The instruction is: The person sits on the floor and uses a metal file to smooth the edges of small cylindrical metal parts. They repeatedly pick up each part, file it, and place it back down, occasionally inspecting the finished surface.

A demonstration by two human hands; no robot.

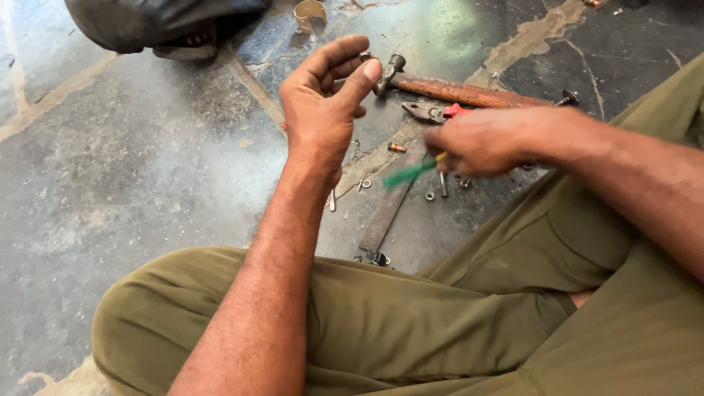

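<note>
- Grey, stained concrete floor (pixel 132 169) fills the view, cracked and patched, and a person sits cross-legged on it in olive trousers (pixel 381 323), so every tool lies within arm's reach in front of the knees.
- Left hand (pixel 323 103) is up off the floor, palm turned away, thumb and forefinger curled toward each other in a loose pinch; it may be pinching something tiny, but I cannot tell from here.
- Right hand (pixel 477 141) is closed around a green-handled tool (pixel 409 174), probably a small screwdriver. The picture is smeared there, so the hand is likely on the move.
- That green handle pokes out to the left of the fist, translucent green with a touch of yellow near the knuckles, hanging just above the floor and the loose hardware.
- Under it lie bolts and nuts (pixel 444 187), scattered close together beside a flat dark metal strip (pixel 390 209) that runs toward the knees.
- Beyond the hands lies a hammer (pixel 455 89) with a worn wooden handle, head near the left thumb, on its side.
- Pliers (pixel 433 111) with red grips lie just beside the hammer's handle, partly hidden by the right hand.
- Far back, a brass-coloured ring (pixel 309 13) stands near a dark bag (pixel 161 26) at the top edge.
</note>
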